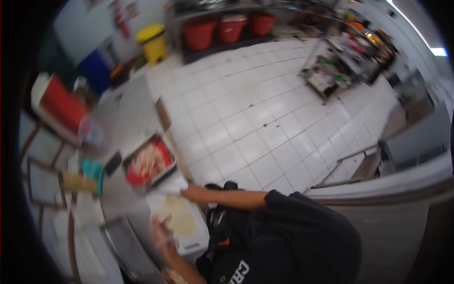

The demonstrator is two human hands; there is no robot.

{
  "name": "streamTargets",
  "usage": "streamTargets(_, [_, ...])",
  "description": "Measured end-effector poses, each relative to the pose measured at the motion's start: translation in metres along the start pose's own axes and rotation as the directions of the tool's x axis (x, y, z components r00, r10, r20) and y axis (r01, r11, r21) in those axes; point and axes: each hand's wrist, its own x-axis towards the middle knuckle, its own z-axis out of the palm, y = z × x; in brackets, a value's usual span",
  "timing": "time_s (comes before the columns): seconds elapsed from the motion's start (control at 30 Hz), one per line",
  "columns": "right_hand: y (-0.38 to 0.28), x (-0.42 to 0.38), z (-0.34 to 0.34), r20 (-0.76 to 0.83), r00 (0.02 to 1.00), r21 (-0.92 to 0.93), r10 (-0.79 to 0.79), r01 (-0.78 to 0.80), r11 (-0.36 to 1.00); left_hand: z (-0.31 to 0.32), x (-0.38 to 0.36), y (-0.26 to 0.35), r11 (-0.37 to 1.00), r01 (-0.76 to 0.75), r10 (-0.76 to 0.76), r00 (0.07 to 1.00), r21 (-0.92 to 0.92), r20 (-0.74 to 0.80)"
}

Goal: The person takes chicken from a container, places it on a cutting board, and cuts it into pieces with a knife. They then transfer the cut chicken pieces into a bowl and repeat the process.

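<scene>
A white cutting board (195,240) lies on the steel counter in front of me, with a blurred layer of pale yellowish food (182,217) on it. My left hand (161,231), seemingly in a clear plastic glove, is at the board's left side, by the food; blur hides how its fingers are set. At the board's far right corner is my right hand (193,192), its fingers curled closed. Whatever it grips cannot be made out. Just beyond the board stands a metal tray (174,163) with pale pieces (150,162) heaped over something red.
A dark metal tray (125,241) lies left of the board. Along the wall are a clear container (91,131), a red-and-white box (61,106) and teal items (92,169). A yellow bin (152,45), red tubs (199,34) and a loaded cart (326,78) stand across the tiled floor (250,104).
</scene>
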Motion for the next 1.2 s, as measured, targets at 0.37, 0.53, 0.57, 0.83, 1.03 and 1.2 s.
streamTargets(0.37, [-0.015, -0.053, -0.02, 0.212, 0.975, -0.239, -0.064, 0.116, 0.964, 0.037, -0.024, -0.171, 0.797, 0.342, -0.178, 0.921, 0.498, -0.347])
streamTargets(0.53, [-0.027, -0.048, -0.022, 0.208, 0.977, -0.327, -0.037, 0.105, 0.939, 0.037, -0.034, -0.171, 0.802, 0.394, -0.166, 0.869, 0.449, -0.467])
streamTargets(0.57, [-0.028, -0.048, -0.022, 0.204, 0.978, -0.34, -0.041, 0.11, 0.934, 0.039, -0.037, -0.166, 0.791, 0.406, -0.179, 0.869, 0.458, -0.461])
streamTargets(0.83, [-0.017, -0.092, -0.026, 0.366, 0.93, -0.29, 0.026, 0.087, 0.953, 0.048, -0.031, -0.188, 0.673, 0.433, -0.218, 0.891, 0.6, -0.398])
streamTargets(1.03, [-0.07, -0.011, 0.059, 0.31, 0.945, -0.16, -0.105, 0.16, 0.974, 0.065, -0.037, -0.144, 0.658, 0.613, -0.355, 0.765, 0.438, -0.537])
streamTargets(1.2, [-0.09, 0.015, 0.06, 0.242, 0.961, -0.141, -0.136, 0.173, 0.975, 0.043, -0.027, -0.181, 0.591, 0.421, -0.211, 0.904, 0.688, -0.372])
